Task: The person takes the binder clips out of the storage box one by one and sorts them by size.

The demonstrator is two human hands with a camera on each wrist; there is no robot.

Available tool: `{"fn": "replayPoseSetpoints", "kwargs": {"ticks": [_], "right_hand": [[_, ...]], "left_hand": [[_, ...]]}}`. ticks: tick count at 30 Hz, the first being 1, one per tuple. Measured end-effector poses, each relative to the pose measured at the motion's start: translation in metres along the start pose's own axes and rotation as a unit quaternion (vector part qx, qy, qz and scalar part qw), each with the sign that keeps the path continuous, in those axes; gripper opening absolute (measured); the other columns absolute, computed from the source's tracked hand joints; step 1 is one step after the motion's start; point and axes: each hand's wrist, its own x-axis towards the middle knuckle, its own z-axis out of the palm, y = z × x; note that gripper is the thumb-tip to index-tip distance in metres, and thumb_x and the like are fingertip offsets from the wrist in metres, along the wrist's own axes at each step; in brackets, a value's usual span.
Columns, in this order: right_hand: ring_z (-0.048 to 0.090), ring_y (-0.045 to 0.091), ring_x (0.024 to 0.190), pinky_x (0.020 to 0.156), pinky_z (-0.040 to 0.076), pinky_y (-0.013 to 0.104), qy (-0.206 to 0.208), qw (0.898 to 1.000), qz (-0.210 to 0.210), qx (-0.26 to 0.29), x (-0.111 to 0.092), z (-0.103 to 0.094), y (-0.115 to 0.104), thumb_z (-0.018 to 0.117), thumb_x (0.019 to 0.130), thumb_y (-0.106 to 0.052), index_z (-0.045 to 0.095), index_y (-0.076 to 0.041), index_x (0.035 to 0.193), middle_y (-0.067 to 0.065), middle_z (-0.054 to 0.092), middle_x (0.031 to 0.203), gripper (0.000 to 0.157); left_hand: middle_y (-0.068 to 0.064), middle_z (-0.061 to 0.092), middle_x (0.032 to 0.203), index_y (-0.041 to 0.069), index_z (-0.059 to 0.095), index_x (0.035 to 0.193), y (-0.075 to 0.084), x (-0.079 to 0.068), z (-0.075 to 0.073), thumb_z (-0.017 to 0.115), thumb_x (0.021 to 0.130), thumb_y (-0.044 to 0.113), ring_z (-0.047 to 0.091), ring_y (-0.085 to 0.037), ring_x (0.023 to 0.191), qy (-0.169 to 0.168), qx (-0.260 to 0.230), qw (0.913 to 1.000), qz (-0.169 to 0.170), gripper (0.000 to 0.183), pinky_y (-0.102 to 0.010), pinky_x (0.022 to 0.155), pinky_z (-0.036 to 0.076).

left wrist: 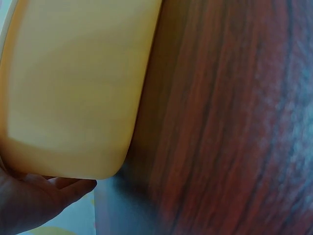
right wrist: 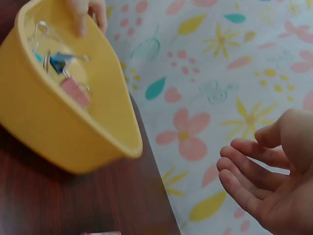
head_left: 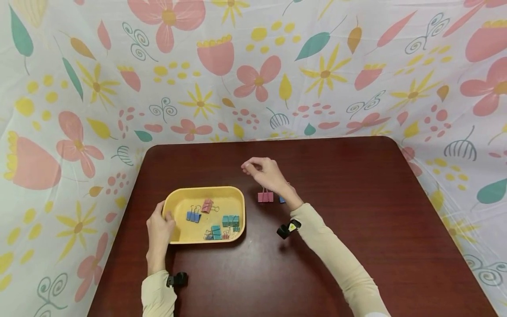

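My left hand (head_left: 159, 230) grips the left end of a yellow plastic bin (head_left: 227, 203), its thumb over the rim inside and its fingers outside. Inside lie several binder clips: a blue one (head_left: 193, 216), a pink one (head_left: 207, 205) and teal ones (head_left: 230, 221) toward the right. My right hand (head_left: 270, 175) hovers beyond the bin's right end with loosely curled fingers, nothing between them; the right wrist view shows this hand (right wrist: 271, 178) from the palm side. Near its wrist, a pink binder clip (head_left: 265, 197) stands on the table, and a blue clip (head_left: 282, 199) is partly hidden by the forearm.
The dark reddish-brown table (head_left: 340, 176) has rounded far corners. A white cloth (head_left: 253, 105) printed with flowers and leaves hangs behind it and along both sides. Each wrist wears a black strap with a small camera (head_left: 181, 279).
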Motion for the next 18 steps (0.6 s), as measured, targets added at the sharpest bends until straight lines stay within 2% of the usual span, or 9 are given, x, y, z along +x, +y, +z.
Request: {"fn": "replayPoseSetpoints", "kwargs": {"ticks": [8,18], "right_hand": [[0.075,0.018,0.090,0.079,0.058,0.029,-0.052,0.998,-0.033,0.003,0.004,0.030,-0.017,0.059,0.103,-0.019,0.077,-0.010,0.105,0.009,0.078,0.099,0.020],[0.075,0.018,0.094,0.078,0.056,0.023,-0.136,0.990,-0.048,0.001,0.010,0.062,-0.032,0.059,0.103,-0.020,0.076,-0.011,0.110,0.007,0.078,0.105,0.021]], "left_hand": [[-0.033,0.065,0.123,0.002,0.055,0.141,-0.001,-0.001,0.000,0.048,0.100,0.006,0.063,-0.046,0.104,0.004,-0.001,1.0000,0.001,0.041,-0.057,0.085,0.051],[-0.031,0.065,0.124,0.004,0.053,0.143,-0.001,-0.001,-0.001,0.048,0.102,0.007,0.064,-0.042,0.099,-0.006,-0.002,1.0000,0.002,0.042,-0.052,0.080,0.051]]}}
